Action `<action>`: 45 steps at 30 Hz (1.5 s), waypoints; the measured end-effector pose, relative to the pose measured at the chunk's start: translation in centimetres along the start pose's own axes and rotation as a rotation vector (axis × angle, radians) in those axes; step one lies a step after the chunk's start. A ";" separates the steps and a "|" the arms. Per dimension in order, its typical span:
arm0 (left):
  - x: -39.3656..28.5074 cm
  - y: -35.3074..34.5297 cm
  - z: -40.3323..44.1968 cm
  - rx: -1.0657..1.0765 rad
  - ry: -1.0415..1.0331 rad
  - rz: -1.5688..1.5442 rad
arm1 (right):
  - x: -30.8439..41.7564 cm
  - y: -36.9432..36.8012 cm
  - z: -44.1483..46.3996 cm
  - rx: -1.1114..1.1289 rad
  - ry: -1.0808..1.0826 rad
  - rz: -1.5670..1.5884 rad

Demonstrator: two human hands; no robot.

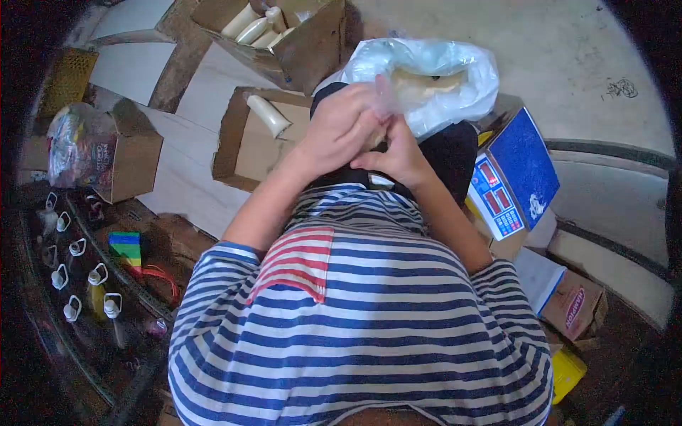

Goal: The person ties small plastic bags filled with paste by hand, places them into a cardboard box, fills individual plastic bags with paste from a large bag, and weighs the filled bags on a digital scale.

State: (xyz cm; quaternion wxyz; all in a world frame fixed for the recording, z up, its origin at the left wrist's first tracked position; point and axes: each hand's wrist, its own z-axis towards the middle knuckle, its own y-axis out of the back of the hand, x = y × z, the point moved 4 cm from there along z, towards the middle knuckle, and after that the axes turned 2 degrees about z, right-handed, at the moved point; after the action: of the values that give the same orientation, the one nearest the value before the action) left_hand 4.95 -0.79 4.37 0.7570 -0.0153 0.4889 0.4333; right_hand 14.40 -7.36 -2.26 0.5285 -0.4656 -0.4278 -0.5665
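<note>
My left hand is closed around the upper end of a small clear plastic bag, whose thin top sticks up past the fingers. My right hand grips the same bag lower down, thumb pointing left. Something pale shows between the hands, but most of it is hidden by the fingers. Just beyond them stands a large open white plastic sack with cream-coloured contents. A filled, pale, long packet lies in a shallow cardboard tray left of my hands.
A tall cardboard box with several similar packets stands at the back. To the right is a blue-topped digital scale. Several capped bottles stand at lower left, below a cardboard box with a bag of colourful wrappers.
</note>
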 end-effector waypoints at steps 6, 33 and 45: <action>-0.4 1.1 0.7 0.061 0.047 -0.026 | 1.2 1.5 0.9 -0.084 0.085 0.050; 3.0 3.5 0.1 -0.135 0.376 -0.366 | 14.0 -2.9 9.4 0.197 0.569 -0.843; 4.0 2.3 -0.9 -0.228 0.028 0.172 | 5.2 2.7 7.4 -0.085 0.094 0.029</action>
State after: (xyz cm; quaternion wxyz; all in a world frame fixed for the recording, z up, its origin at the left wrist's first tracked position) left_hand 3.33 2.82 1.79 0.7037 -0.0653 0.4465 0.5488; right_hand 17.65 -1.37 4.25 0.5359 -0.4665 -0.3714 -0.5978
